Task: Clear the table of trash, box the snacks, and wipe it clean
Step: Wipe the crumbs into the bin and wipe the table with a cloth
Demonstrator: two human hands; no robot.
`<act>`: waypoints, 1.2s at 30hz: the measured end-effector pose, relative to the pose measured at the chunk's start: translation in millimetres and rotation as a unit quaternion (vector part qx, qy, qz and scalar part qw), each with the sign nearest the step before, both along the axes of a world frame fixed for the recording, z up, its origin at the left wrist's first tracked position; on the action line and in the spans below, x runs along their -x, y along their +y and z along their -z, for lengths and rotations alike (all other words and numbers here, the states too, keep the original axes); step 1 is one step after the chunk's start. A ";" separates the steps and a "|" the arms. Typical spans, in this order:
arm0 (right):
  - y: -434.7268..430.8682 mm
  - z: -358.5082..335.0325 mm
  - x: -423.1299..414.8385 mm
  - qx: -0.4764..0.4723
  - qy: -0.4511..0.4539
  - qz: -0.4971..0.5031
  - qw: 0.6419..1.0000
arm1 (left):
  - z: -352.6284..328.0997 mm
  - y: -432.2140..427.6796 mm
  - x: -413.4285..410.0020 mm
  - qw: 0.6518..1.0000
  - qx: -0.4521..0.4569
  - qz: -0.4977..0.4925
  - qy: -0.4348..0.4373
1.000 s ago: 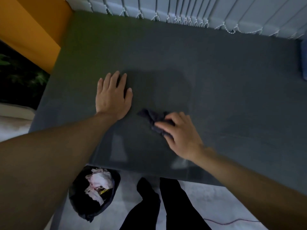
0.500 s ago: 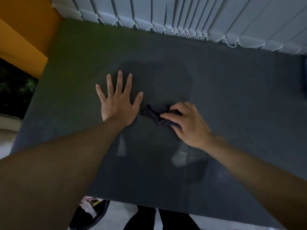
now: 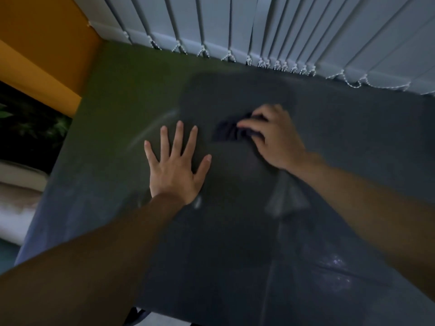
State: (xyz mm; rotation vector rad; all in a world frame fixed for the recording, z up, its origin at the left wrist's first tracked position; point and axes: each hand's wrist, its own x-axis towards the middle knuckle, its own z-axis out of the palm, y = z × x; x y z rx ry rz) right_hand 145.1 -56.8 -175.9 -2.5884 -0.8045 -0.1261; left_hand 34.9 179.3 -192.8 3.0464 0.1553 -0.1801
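The wiping step is judged to be in hand: no trash or snacks are seen on the visible part of the dark grey, matte-topped desk (image 3: 341, 142), so the clearing and boxing steps appear complete.

A small, crumpled dark cloth (image 3: 231, 131) is located just above the centre of the frame, pressed onto the desk surface. It is held by the right hand (image 3: 274, 137), whose fingers are curled down over its right portion; the left portion of the cloth is exposed.

The left hand (image 3: 175, 168) is laid flat on the desk at centre-left, palm down, fingers spread wide, holding nothing. It is judged to serve as a brace. It lies near the cloth but apart from it.

Pale vertical window blinds (image 3: 270, 31) are seen along the top of the frame, at the far desk edge.

For the next move, downward pressure on the cloth is required, with strokes carried across the unwiped areas. Faint streaks are visible at lower right; whether these are moisture or reflection cannot be determined.
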 end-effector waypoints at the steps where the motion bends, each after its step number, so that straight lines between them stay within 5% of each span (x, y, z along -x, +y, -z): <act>1: 4.2 -0.7 -21.4 0.006 -0.003 0.045 0.999 | 0.4 0.3 -0.6 1.000 0.000 -0.001 0.002; 5: 18.1 -0.1 -53.7 -0.001 0.025 0.133 0.991 | -0.4 0.3 -1.7 1.000 -0.005 -0.003 0.006; 11: 1.4 2.0 -33.0 0.017 0.013 -0.075 0.997 | -1.8 -0.8 -1.7 1.000 -0.010 -0.007 0.011; 17: 14.0 1.0 -74.5 -0.016 0.028 0.145 0.989 | -0.2 0.0 -1.7 1.000 -0.008 -0.005 0.006; 23: -7.7 0.0 -8.3 0.017 0.023 -0.042 0.999 | 0.9 0.2 -1.5 1.000 -0.002 -0.007 -0.002; 30: -37.2 0.2 -52.8 0.004 0.033 0.204 0.978 | -0.2 -1.7 -1.2 1.000 -0.012 -0.006 -0.001; 36: -57.6 -3.7 16.3 0.048 -0.004 0.055 0.997 | -13.2 -8.5 -4.6 0.999 -0.035 -0.002 0.022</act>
